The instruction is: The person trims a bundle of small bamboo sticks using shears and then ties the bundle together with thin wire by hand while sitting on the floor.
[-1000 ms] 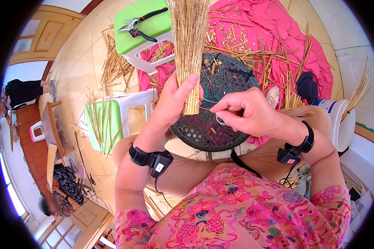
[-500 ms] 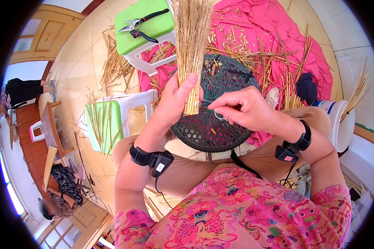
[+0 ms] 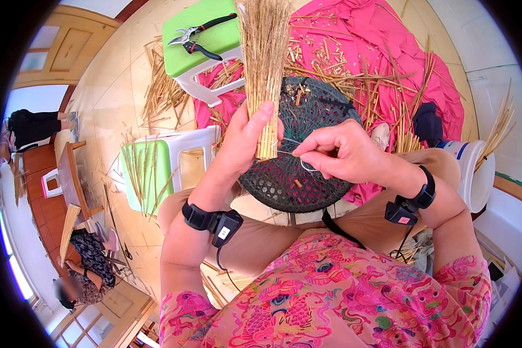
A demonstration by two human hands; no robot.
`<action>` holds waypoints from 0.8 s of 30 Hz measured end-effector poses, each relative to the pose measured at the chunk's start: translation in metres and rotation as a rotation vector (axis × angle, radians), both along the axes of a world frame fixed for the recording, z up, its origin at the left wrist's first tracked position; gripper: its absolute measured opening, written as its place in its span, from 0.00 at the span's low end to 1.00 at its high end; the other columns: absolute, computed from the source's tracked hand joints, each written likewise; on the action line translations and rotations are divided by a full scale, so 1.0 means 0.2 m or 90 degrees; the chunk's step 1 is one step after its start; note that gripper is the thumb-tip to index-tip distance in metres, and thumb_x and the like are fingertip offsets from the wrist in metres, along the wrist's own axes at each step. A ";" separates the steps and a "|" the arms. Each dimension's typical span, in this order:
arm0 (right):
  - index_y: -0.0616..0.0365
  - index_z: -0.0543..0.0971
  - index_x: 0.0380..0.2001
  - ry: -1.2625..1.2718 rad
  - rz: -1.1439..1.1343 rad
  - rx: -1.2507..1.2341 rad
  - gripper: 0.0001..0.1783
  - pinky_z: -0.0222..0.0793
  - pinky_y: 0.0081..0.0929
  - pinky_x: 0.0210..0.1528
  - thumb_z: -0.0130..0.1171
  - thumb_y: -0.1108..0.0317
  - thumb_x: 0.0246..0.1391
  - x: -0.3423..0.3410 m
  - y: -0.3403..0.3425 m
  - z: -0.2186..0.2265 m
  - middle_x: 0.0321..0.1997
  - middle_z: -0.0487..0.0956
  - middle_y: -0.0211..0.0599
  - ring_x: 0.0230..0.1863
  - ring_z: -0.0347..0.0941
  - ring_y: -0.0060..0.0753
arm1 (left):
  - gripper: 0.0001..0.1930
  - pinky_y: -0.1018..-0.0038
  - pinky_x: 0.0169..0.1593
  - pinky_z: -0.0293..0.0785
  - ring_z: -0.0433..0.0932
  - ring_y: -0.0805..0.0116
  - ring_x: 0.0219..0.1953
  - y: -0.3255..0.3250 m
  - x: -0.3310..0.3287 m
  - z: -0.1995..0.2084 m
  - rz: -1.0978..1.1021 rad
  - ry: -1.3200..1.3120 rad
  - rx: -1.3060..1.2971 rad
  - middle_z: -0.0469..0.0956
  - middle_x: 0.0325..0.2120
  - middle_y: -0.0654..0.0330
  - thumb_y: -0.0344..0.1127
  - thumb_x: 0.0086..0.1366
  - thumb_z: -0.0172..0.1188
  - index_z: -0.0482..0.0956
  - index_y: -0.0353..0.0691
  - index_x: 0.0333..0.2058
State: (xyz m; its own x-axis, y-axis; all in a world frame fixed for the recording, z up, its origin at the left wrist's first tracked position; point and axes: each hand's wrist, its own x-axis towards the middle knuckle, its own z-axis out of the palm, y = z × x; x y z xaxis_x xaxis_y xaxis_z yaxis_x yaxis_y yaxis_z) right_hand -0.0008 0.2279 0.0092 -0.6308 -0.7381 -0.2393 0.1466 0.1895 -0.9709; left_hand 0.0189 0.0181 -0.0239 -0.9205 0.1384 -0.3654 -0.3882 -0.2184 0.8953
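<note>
My left hand point(image 3: 248, 130) is wrapped round the lower part of a bundle of straw stalks point(image 3: 265, 69), whose feathery tops point away from me. A thin white cord point(image 3: 289, 140) runs from the cut stalk ends to my right hand point(image 3: 333, 149). Thumb and forefinger there pinch the cord, and a small loop of it hangs below them. Beneath both hands is a round dark mesh-covered seat or basket point(image 3: 307, 180) with bits of stalk on it; its exact kind I cannot tell.
Green-topped white stools point(image 3: 226, 35) stand at the left, one bearing pruning shears point(image 3: 196, 36), the other point(image 3: 146, 174) loose stalks. Pink cloth point(image 3: 383, 40) strewn with cuttings covers the floor ahead. A white bucket point(image 3: 475, 174) is at the right. Another person point(image 3: 90, 255) sits far left, holding stalks.
The bundle has tilted slightly, its tops shifting left. My right hand has barely moved, and the cord between it and the bundle shows a little longer.
</note>
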 end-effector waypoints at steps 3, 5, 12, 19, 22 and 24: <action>0.63 0.80 0.34 0.002 -0.010 0.007 0.06 0.59 0.15 0.20 0.57 0.75 0.52 0.01 0.00 0.00 0.15 0.73 0.24 0.18 0.63 0.08 | 0.22 0.80 0.22 0.68 0.71 0.75 0.20 0.00 0.00 0.00 -0.001 0.010 -0.010 0.72 0.20 0.60 0.51 0.67 0.48 0.65 0.37 0.47; 0.63 0.80 0.33 0.026 0.000 0.018 0.06 0.59 0.16 0.19 0.57 0.75 0.52 0.01 0.00 0.00 0.14 0.72 0.25 0.17 0.63 0.08 | 0.22 0.80 0.21 0.69 0.71 0.75 0.20 0.00 -0.01 -0.01 -0.015 0.021 -0.043 0.72 0.20 0.60 0.52 0.67 0.49 0.66 0.38 0.45; 0.65 0.79 0.34 0.080 0.003 0.037 0.06 0.59 0.15 0.18 0.56 0.75 0.53 0.01 0.01 0.02 0.14 0.73 0.26 0.16 0.64 0.09 | 0.21 0.80 0.21 0.69 0.72 0.75 0.20 0.00 -0.01 0.00 -0.004 0.032 -0.043 0.72 0.20 0.60 0.52 0.67 0.49 0.65 0.38 0.44; 0.64 0.79 0.33 0.014 -0.013 0.023 0.06 0.58 0.16 0.19 0.58 0.74 0.51 0.01 0.01 0.02 0.14 0.72 0.25 0.18 0.62 0.08 | 0.21 0.80 0.22 0.69 0.72 0.76 0.20 0.00 -0.02 0.00 -0.005 0.036 -0.037 0.73 0.21 0.60 0.51 0.67 0.49 0.65 0.38 0.47; 0.64 0.79 0.33 0.001 -0.013 0.013 0.06 0.58 0.15 0.19 0.57 0.74 0.52 0.01 0.01 0.02 0.15 0.72 0.24 0.18 0.63 0.07 | 0.22 0.80 0.22 0.69 0.72 0.76 0.21 0.00 -0.02 0.00 0.002 0.033 -0.036 0.73 0.21 0.60 0.51 0.67 0.49 0.65 0.38 0.47; 0.64 0.79 0.33 0.014 -0.014 0.015 0.06 0.58 0.16 0.19 0.57 0.74 0.52 0.01 0.00 0.03 0.15 0.73 0.24 0.18 0.63 0.07 | 0.22 0.80 0.22 0.68 0.72 0.76 0.21 0.00 -0.01 0.00 0.002 0.033 -0.041 0.73 0.21 0.60 0.51 0.67 0.49 0.65 0.38 0.48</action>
State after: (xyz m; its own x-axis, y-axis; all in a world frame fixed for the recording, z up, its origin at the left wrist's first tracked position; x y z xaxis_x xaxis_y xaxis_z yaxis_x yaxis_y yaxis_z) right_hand 0.0020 0.2280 0.0142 -0.6524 -0.7179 -0.2429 0.1303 0.2095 -0.9691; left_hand 0.0160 0.0185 -0.0240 -0.9386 0.1133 -0.3260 -0.3411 -0.1603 0.9263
